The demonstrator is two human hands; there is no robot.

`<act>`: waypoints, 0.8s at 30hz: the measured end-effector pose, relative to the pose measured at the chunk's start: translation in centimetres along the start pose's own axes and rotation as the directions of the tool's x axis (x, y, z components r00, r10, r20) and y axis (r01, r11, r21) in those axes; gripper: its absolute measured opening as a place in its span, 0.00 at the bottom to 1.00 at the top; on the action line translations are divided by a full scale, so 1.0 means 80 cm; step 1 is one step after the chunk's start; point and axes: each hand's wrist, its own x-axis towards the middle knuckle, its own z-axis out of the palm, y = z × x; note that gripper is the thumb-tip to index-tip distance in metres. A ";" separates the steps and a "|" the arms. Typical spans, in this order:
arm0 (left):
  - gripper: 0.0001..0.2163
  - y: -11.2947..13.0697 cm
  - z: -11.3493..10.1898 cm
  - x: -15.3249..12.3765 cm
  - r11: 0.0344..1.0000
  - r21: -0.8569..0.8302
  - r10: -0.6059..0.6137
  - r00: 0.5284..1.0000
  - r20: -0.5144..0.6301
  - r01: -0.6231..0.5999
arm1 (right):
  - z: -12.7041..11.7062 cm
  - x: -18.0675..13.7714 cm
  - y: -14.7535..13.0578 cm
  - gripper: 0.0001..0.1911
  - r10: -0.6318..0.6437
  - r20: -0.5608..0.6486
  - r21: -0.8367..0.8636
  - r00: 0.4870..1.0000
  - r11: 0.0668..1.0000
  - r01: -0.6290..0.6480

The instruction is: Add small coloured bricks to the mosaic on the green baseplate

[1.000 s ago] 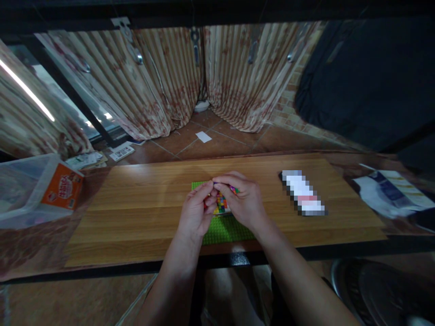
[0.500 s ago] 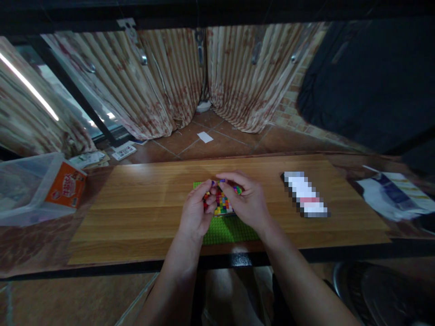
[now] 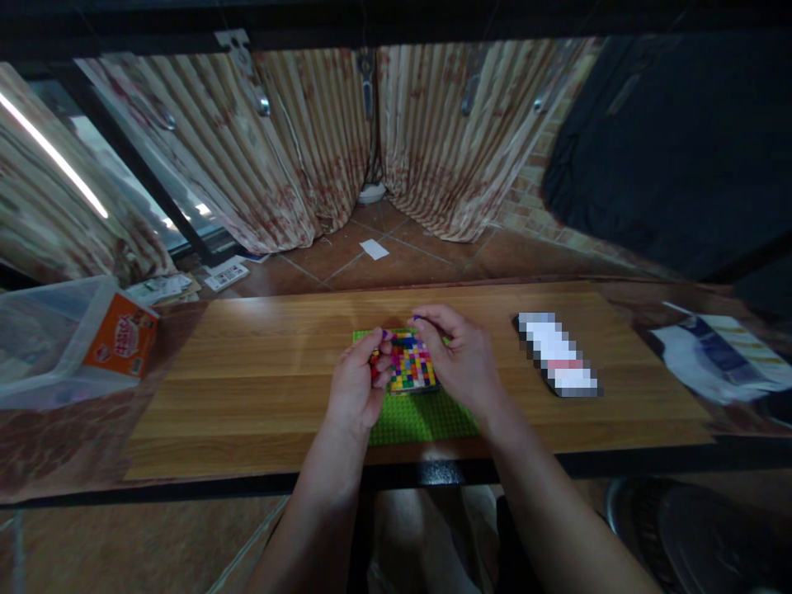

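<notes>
Green baseplate (image 3: pixel 421 417) — flat on the wooden counter (image 3: pixel 247 388), at its near edge, centre. Near half bare and studded.

Multicoloured brick mosaic (image 3: pixel 412 369) — small square of red, yellow, blue, pink and green studs, sitting on the far half of the baseplate, between the two hands.

Left hand (image 3: pixel 357 386) — curled at the mosaic's left edge, fingers (image 3: pixel 379 353) closed in a pinch on a tiny dark blue piece at the tips; red bits show under the palm.

Right hand (image 3: pixel 461 363) — arched over the mosaic's right side, fingers bent inward and pinched on a small purple brick (image 3: pixel 418 317) above the far edge.

Pixelated flat object (image 3: pixel 558 355) — right of the hands, on the counter, apart from the baseplate.

Clear plastic bin (image 3: pixel 43 346) with orange box (image 3: pixel 120 337) — far left.

Papers (image 3: pixel 718 355) — far right.

Striped curtains (image 3: pixel 322 140) — beyond the counter, hanging to the tiled floor (image 3: pixel 402 256).
</notes>
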 end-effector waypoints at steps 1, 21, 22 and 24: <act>0.09 0.000 0.000 0.000 1.000 0.003 -0.002 1.000 -0.006 0.002 | -0.001 0.001 0.002 0.09 -0.002 -0.004 0.004 1.000 1.000 0.002; 0.06 0.000 0.000 0.003 1.000 -0.002 0.009 0.998 -0.056 -0.009 | -0.014 0.006 0.039 0.07 0.185 0.115 -0.069 0.976 0.982 -0.178; 0.06 0.000 0.000 0.003 1.000 -0.001 0.011 0.998 -0.058 -0.011 | -0.014 0.006 0.040 0.07 0.199 0.119 -0.058 0.973 0.979 -0.193; 0.06 0.000 0.000 0.003 1.000 0.004 0.016 0.998 -0.064 -0.016 | -0.014 0.006 0.041 0.07 0.214 0.135 -0.044 0.968 0.977 -0.210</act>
